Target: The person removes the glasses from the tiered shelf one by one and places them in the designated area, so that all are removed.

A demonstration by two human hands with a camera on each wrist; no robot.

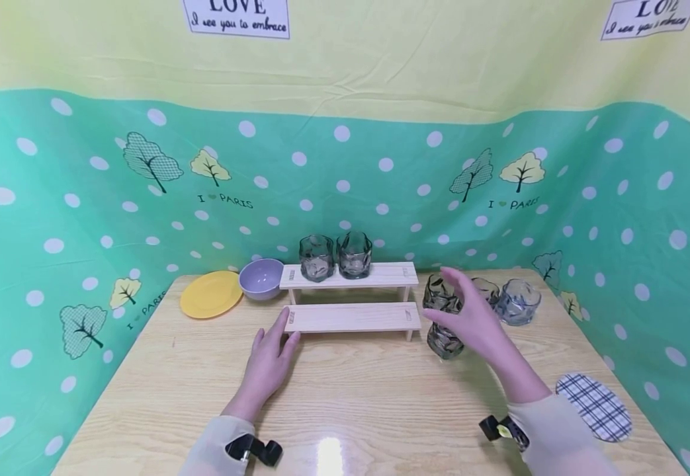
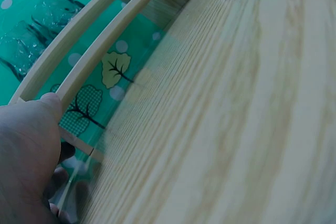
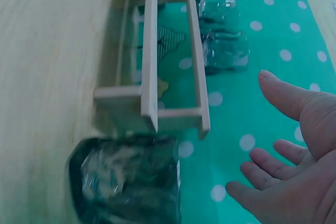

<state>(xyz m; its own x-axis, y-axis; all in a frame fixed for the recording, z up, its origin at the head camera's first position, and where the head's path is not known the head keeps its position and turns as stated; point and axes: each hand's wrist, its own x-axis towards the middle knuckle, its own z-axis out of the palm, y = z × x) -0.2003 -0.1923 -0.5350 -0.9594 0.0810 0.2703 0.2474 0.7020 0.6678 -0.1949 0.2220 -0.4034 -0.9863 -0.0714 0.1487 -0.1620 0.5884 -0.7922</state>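
Note:
My left hand (image 1: 267,363) is at the left end of the lower wooden shelf (image 1: 350,318), its fingers fairly straight. In the left wrist view its thumb (image 2: 51,100) touches the shelf's end. Over at the right, my right hand (image 1: 477,317) hovers with thumb and fingers spread apart, nothing between them. Below and beside it stand smoky grey glasses: one at the back (image 1: 438,291), a nearer glass (image 1: 444,342) and another glass (image 1: 485,289) partly hidden by the hand. A dark glass (image 3: 126,182) shows apart from the fingers in the right wrist view.
Two grey glasses, left (image 1: 317,258) and right (image 1: 354,254), stand on the upper shelf (image 1: 383,275). A bluish glass (image 1: 519,302) is further right. Also on the table: a yellow plate (image 1: 210,295), purple bowl (image 1: 261,279) and checked round mat (image 1: 595,405). Patterned cloth (image 1: 345,178) encloses the table.

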